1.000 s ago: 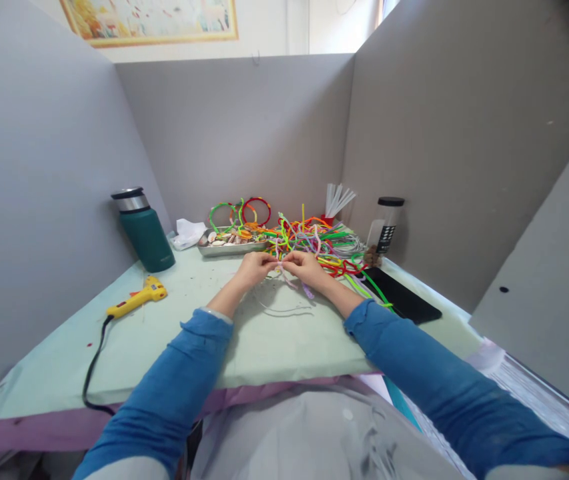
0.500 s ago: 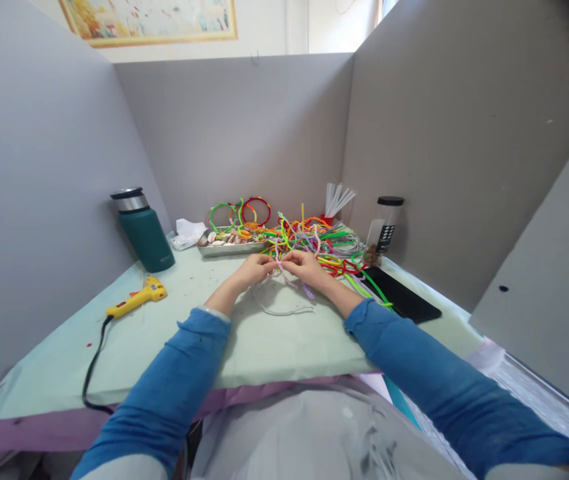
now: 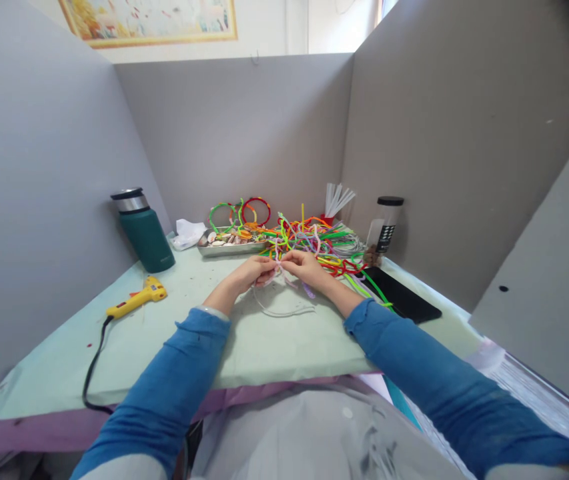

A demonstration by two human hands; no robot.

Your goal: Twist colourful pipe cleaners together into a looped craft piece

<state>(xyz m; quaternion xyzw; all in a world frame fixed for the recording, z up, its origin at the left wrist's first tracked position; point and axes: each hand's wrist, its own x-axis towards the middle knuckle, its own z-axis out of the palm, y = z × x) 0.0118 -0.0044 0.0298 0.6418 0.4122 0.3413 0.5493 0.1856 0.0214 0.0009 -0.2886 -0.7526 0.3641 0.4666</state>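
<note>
Between my fingertips is a pale pink pipe cleaner piece point(image 3: 279, 252), with ends sticking up and hanging down. My left hand point(image 3: 254, 271) pinches it from the left. From the right, my right hand point(image 3: 304, 267) pinches the same piece, the fingertips of both hands nearly touching. A thin whitish hoop point(image 3: 284, 314) hangs or lies below my hands; its upper part is hidden by my left hand. A purple bit point(image 3: 308, 291) shows under my right hand. Just behind is a tangled pile of colourful pipe cleaners point(image 3: 309, 233).
A metal tray point(image 3: 231, 250) of small pieces stands behind my left hand, with coloured hoops point(image 3: 256, 211) behind it. A green bottle point(image 3: 147, 237) and a yellow glue gun point(image 3: 137, 298) with a cord are left. Right are a clear bottle point(image 3: 385, 227) and a black tablet point(image 3: 404, 297).
My left hand has turned slightly and its fingers have shifted around the pink piece. My right hand has hardly moved.
</note>
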